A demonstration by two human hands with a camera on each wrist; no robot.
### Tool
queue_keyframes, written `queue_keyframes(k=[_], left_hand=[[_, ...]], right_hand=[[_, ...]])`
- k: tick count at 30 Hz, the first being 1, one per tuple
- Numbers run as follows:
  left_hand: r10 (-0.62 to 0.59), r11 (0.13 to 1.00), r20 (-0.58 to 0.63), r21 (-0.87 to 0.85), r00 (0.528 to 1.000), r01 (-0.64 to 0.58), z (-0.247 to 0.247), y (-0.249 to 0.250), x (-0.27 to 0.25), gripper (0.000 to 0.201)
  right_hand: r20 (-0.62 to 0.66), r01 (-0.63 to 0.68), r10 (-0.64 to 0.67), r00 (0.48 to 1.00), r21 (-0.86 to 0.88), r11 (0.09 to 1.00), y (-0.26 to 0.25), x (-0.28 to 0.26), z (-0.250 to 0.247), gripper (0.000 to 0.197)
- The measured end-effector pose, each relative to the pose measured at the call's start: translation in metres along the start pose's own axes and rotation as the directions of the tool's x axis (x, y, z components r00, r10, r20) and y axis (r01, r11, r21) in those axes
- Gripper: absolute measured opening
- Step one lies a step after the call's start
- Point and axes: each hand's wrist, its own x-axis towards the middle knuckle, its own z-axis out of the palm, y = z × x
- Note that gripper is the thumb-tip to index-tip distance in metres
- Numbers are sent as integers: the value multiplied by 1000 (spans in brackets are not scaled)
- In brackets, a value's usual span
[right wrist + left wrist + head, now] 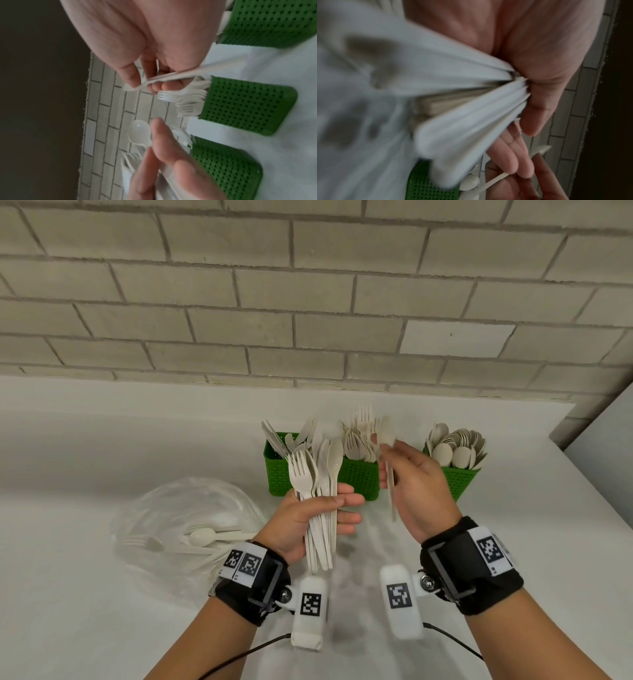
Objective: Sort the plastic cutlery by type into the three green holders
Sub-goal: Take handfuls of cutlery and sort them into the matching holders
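Note:
My left hand (301, 522) grips a mixed bundle of cream plastic cutlery (320, 474), heads up, in front of the holders. My right hand (414, 484) pinches a single piece (388, 440), blurred, which looks like a spoon, just right of the bundle. Behind stand three green holders: the left holder (274, 474) with knives, the middle holder (361, 481) with forks, the right holder (460, 482) with spoons. In the right wrist view the pinched piece (171, 77) hangs in front of the fork holder (248, 105). The left wrist view is mostly filled by the bundle (462, 105).
A crumpled clear plastic bag (178, 508) with several loose cutlery pieces (205, 537) lies on the white counter (102, 440) to the left. A brick wall (308, 302) runs behind the holders. A grey panel (603, 436) stands at the far right.

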Motion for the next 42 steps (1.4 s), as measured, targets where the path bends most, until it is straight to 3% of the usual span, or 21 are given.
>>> queue_keyframes(k=[3, 6, 9, 12, 14, 18, 21, 26, 32, 34, 36, 39, 42], left_hand=[[3, 1000, -4, 16, 1000, -3, 0, 2, 0, 19], [-22, 996, 22, 88, 1000, 20, 0, 2, 0, 19], [-49, 990, 49, 133, 998, 42, 1, 1, 0, 21], [-51, 992, 53, 119, 997, 45, 2, 0, 1, 23], [-45, 994, 29, 104, 999, 42, 3, -1, 2, 22], [-27, 998, -46, 49, 999, 29, 1, -2, 7, 26], [-18, 999, -58, 49, 998, 21, -1, -3, 9, 25], [2, 999, -38, 54, 999, 1, 3, -4, 11, 25], [21, 999, -28, 44, 999, -20, 8, -4, 14, 20], [30, 999, -27, 29, 999, -29, 9, -3, 14, 20], [33, 999, -22, 16, 999, -33, 10, -1, 15, 20], [32, 999, -9, 8, 999, -32, 13, 1, 14, 19], [32, 999, 1, -8, 999, -32, 15, 2, 14, 19]], right_hand=[[235, -22, 9, 972, 53, 998, 1, -7, 5, 19], [282, -24, 48, 958, -88, 996, 3, -6, 8, 23], [203, -12, 65, 977, -253, 967, 5, -1, 3, 28], [192, 45, 7, 981, -265, 963, -2, -1, -3, 9], [146, 95, -60, 987, -246, 965, -10, -1, -9, 15], [-52, 117, -119, 991, -52, 992, -36, 10, -32, 2], [-237, 234, -219, 947, 36, 972, -54, 26, -60, 16], [-424, 383, -389, 818, -102, 918, -66, 61, -91, 11], [-391, 430, -404, 827, -21, 902, -52, 85, -93, 14], [-365, 400, -411, 835, -108, 910, -41, 88, -94, 13], [-307, 283, -389, 869, -337, 898, -25, 89, -101, 11], [-244, 101, -346, 906, -670, 736, -9, 90, -111, 20], [-151, 229, -457, 877, -703, 673, -17, 87, -111, 52]])
